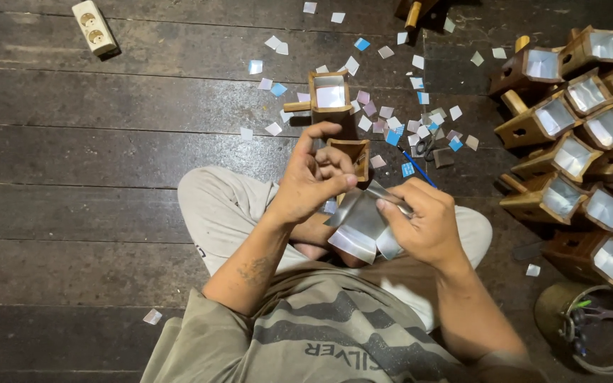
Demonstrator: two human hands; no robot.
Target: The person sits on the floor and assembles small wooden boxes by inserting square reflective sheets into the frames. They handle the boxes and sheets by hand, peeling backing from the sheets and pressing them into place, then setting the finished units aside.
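Note:
I sit cross-legged on a dark plank floor. My left hand [312, 179] pinches the upper edge of several shiny silver foil sheets [360, 225]. My right hand [424, 221] grips the same sheets from the right side. Just beyond my left hand stands an unlined small wooden box [353, 154] with an open top. Farther off sits a foil-lined wooden box with a peg handle [328, 93].
Many small foil and blue scraps [399, 122] litter the floor ahead, with small scissors [426, 146] and a blue pen [417, 167]. A pile of finished foil-lined boxes [576, 135] fills the right. A round tin [604, 333] sits lower right, a power strip [94, 27] upper left.

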